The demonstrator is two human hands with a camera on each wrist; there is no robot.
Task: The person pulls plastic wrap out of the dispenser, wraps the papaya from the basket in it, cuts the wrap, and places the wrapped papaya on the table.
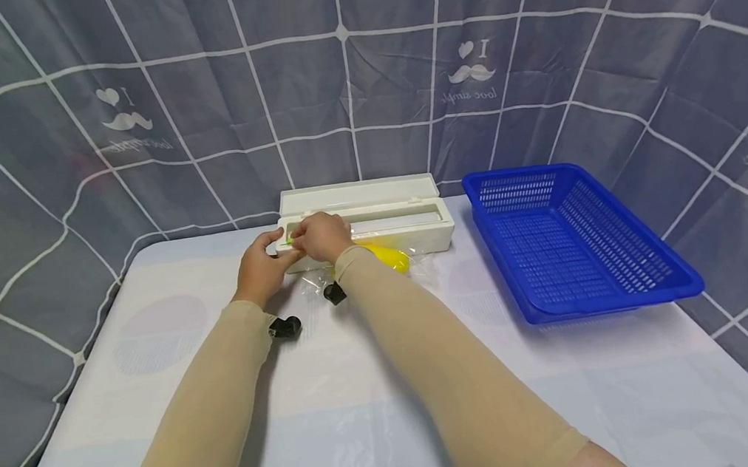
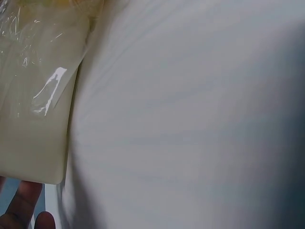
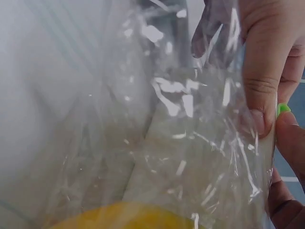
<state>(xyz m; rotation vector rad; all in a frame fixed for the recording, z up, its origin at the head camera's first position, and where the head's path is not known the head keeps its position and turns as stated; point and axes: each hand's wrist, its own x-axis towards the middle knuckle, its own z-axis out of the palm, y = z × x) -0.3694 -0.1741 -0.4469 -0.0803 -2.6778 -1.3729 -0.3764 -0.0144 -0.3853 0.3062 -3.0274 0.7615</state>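
A white cling film dispenser (image 1: 424, 238) stands at the back of the table, its long lid (image 1: 357, 193) raised. My left hand (image 1: 262, 269) grips the box's left end, thumb on the front wall. At that end my right hand (image 1: 322, 236) pinches a small green slider (image 3: 283, 109) on the box's top edge. Clear cling film (image 3: 176, 143) hangs crumpled down the front of the box. A smooth yellow object (image 1: 389, 257) lies against the front wall, partly behind the right forearm and under film; its kind cannot be told.
A blue plastic basket (image 1: 529, 309) stands to the right of the dispenser. A pale cloth (image 1: 339, 444) covers the table. Grey checked curtains (image 1: 387, 76) enclose the back and sides. Small black devices (image 1: 285, 327) are strapped at both wrists.
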